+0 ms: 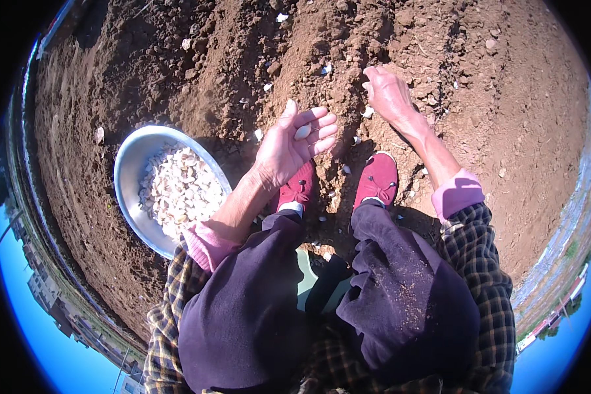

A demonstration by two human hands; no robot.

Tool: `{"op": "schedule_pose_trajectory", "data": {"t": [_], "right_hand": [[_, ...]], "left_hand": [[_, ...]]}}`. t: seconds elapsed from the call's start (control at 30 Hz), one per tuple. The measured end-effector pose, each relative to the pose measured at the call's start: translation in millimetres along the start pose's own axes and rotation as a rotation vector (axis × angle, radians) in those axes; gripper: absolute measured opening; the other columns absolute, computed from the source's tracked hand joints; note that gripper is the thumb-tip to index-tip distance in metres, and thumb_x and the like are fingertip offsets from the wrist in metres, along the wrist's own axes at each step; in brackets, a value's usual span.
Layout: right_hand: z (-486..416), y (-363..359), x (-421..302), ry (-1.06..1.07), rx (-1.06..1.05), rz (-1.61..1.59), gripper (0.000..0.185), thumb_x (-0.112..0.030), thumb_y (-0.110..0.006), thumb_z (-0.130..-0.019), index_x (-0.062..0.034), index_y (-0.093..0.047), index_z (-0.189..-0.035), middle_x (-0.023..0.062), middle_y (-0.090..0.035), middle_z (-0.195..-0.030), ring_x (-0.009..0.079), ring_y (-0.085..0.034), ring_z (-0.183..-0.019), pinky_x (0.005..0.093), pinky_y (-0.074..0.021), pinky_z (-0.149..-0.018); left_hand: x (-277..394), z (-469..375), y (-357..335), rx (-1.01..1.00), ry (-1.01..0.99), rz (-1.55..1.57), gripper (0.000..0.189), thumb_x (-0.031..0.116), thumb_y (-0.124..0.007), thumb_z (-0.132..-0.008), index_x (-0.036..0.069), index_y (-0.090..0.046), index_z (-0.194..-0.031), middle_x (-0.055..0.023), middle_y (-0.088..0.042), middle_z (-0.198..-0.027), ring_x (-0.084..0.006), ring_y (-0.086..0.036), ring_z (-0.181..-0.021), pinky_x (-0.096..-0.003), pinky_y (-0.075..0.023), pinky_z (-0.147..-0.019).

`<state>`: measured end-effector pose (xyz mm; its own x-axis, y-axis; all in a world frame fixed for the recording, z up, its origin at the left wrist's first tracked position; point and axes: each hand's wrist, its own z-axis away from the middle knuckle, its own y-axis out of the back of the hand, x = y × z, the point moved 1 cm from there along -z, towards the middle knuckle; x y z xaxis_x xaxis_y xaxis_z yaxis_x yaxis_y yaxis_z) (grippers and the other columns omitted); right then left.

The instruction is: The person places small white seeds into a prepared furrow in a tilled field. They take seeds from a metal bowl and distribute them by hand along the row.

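My left hand point(288, 140) is turned palm up above my left shoe, with one garlic clove point(303, 131) resting at the base of its fingers. My right hand point(391, 93) reaches down to the loose brown soil point(295, 44), its fingers bent and bunched. Whether anything is between those fingertips is hidden. Just below it a pale clove point(368, 112) lies in the furrow. To the left of my left forearm, a metal basin point(124, 162) holds a heap of white garlic cloves point(182, 187).
Several cloves lie spaced along the furrows, one point(258, 134) close to my left wrist. My red shoes point(377, 177) stand on the soil between furrows. A pale green seat point(306, 278) shows between my legs. Clods roughen the ground ahead.
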<state>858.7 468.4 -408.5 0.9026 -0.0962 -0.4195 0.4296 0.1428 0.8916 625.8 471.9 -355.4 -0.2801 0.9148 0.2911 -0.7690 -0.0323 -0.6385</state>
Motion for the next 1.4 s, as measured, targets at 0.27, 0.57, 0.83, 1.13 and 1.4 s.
{"op": "schedule_pose_trajectory", "data": {"t": [0.27,0.57,0.83,1.13,1.4], "right_hand": [[36.8,14.1,-94.9,0.488,-0.021,-0.484,0.011,-0.013,-0.060,-0.082,-0.0045,-0.060,-0.088,0.0097,-0.052,-0.078,0.0269,-0.062,-0.072,0.0375,-0.0505,-0.060],[25.8,-1.8,-93.1,0.297,-0.134,-0.656,0.017,-0.019,-0.062,-0.084,-0.0044,-0.054,-0.086,0.0096,-0.055,-0.083,0.0259,-0.060,-0.075,0.0381,-0.0470,-0.065],[-44.5,-50.3,-97.1,0.349,-0.148,-0.531,0.014,-0.013,-0.060,-0.083,-0.0022,-0.053,-0.079,0.0098,-0.055,-0.075,0.0233,-0.058,-0.070,0.0380,-0.0473,-0.064],[-80.0,-103.7,-139.9,0.459,-0.329,0.075,0.017,0.006,-0.048,-0.077,0.0038,-0.058,-0.091,0.0248,-0.058,-0.088,0.0315,-0.063,-0.079,0.0397,-0.0506,-0.064],[-83.7,-127.2,-149.1,0.492,-0.407,0.184,0.028,-0.013,-0.039,-0.085,0.0012,-0.060,-0.094,0.0214,-0.059,-0.100,0.0340,-0.061,-0.091,0.0441,-0.0473,-0.083]], "left_hand": [[-3.1,-4.2,7.6,-0.024,0.046,0.059,0.071,0.064,-0.038,-0.090,0.000,-0.051,-0.118,-0.0103,-0.059,-0.106,-0.0226,-0.059,-0.098,-0.0392,-0.0445,-0.093],[5.9,11.6,25.3,0.036,0.005,-0.010,0.075,0.065,-0.032,-0.091,0.001,-0.045,-0.129,-0.0151,-0.056,-0.119,-0.0266,-0.056,-0.109,-0.0419,-0.0441,-0.095],[91.5,109.6,135.9,0.509,-0.758,0.081,0.040,0.035,-0.042,-0.099,-0.001,-0.056,-0.109,-0.0104,-0.063,-0.098,-0.0199,-0.059,-0.083,-0.0334,-0.0482,-0.074],[43.3,121.9,213.9,1.269,-0.403,-1.364,0.055,0.037,-0.060,-0.086,0.007,-0.048,-0.131,-0.0215,-0.047,-0.124,-0.0346,-0.040,-0.118,-0.0448,-0.0315,-0.101],[30.7,86.2,189.2,1.133,-0.669,-1.324,0.051,0.019,-0.065,-0.083,0.010,-0.045,-0.129,-0.0163,-0.044,-0.111,-0.0299,-0.045,-0.103,-0.0410,-0.0395,-0.090]]}}
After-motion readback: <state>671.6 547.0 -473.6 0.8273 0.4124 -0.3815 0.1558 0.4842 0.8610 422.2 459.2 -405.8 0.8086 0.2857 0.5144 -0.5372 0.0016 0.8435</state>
